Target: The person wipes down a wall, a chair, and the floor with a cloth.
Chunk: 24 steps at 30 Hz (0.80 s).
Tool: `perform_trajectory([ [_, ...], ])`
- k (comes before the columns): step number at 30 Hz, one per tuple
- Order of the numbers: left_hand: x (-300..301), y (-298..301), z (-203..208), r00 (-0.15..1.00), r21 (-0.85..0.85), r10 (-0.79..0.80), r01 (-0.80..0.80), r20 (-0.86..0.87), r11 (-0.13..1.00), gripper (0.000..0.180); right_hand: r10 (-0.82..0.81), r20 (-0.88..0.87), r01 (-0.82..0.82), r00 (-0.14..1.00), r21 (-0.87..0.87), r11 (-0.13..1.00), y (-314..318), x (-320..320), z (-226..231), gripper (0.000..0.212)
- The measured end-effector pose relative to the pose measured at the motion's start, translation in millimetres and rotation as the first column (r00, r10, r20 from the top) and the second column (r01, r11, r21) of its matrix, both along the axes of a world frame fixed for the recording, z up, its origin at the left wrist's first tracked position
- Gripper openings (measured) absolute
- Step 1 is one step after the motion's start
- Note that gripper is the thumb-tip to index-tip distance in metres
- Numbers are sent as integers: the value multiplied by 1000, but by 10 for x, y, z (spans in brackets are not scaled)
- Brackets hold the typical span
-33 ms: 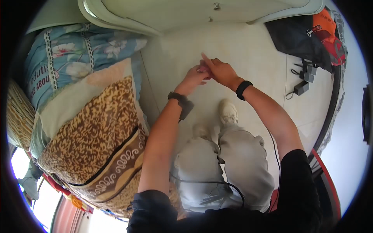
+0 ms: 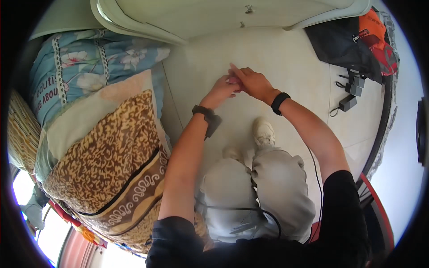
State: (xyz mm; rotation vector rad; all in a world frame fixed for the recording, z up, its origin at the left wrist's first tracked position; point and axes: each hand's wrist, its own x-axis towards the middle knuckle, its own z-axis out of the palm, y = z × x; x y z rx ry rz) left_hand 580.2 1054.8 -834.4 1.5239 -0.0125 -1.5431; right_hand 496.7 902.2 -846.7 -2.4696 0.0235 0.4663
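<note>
My left hand (image 2: 220, 91) and my right hand (image 2: 254, 84) meet in front of me, over the pale floor. Between them shows a small pinkish-red patch (image 2: 233, 80), too small and too covered to name. The left hand's fingers are curled around that spot, with the fingertips toward the right hand. My right hand is closed against the left from the other side, one digit pointing up and left. A dark band with a bulky grey-black piece (image 2: 210, 119) is on my left wrist, and a black band (image 2: 280, 102) on my right.
On the left lies bedding: a brown patterned blanket (image 2: 103, 156) and a blue flowered cover (image 2: 80, 67). A pale cabinet (image 2: 223, 18) with small knobs stands ahead. At right are a black and orange bag (image 2: 344, 49) and small dark grey boxes (image 2: 347, 102). A black cable (image 2: 232, 208) crosses my lap.
My hands stay together in nearly the same place. The right hand's raised digit sits slightly lower and farther left. Otherwise the whole view has only shifted a little.
</note>
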Motion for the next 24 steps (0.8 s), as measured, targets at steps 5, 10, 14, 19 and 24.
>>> perform_trajectory([
  [5, 290, -174, -80, 951, -103, -204, 233, 234, 967, 53, 106, 269, -70, 957, -140, 988, -99, 96, 16, 54],
  [10, 296, -224, 73, 906, -256, 1, 119, 424, 959, 34, -175, 321, 206, 931, -64, 977, -270, -12, 418, 65],
  [14, 115, -135, -94, 849, -294, 7, 175, 529, 940, 33, -112, 79, 119, 991, -96, 988, -248, -173, 523, 63],
  [19, -110, -85, -528, 856, -290, 63, 104, 512, 951, 31, -20, 276, 61, 961, -140, 988, -184, -316, 49, 58],
  [24, -357, 257, -949, 708, -17, -63, 105, 704, 994, 27, 17, 191, 14, 982, -162, 987, 173, -367, -581, 38],
])
